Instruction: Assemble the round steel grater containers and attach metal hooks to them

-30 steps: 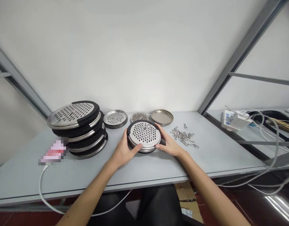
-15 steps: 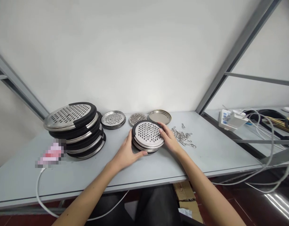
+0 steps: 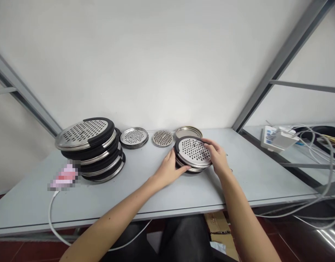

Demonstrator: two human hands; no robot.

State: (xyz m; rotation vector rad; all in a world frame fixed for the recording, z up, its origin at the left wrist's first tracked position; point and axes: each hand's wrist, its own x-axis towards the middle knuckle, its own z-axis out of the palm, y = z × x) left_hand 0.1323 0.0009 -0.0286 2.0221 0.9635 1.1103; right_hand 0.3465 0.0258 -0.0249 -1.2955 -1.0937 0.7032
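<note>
Both my hands hold a short stack of round metal graters (image 3: 194, 151) with a black rim along part of the edge. My left hand (image 3: 169, 169) grips its left side, thumb along the front. My right hand (image 3: 217, 156) clasps the right side, its fingers over the top edge. Behind it a shallow round metal tray (image 3: 188, 130) is partly covered. A single toothed grater disc (image 3: 162, 138) lies left of the tray. Small metal clips (image 3: 227, 155) are mostly hidden behind my right hand.
A tall stack of black-rimmed graters (image 3: 98, 154) stands at the left, with a low pile of perforated discs (image 3: 134, 137) beside it. A blurred pink object (image 3: 65, 176) with a white cable lies in front. At the right are a power strip (image 3: 271, 138) and a metal frame post (image 3: 279, 65).
My hands have shifted the held stack to the right along the table, over the spot where the metal clips lay. It now covers part of the round tray. The camera view has turned slightly.
</note>
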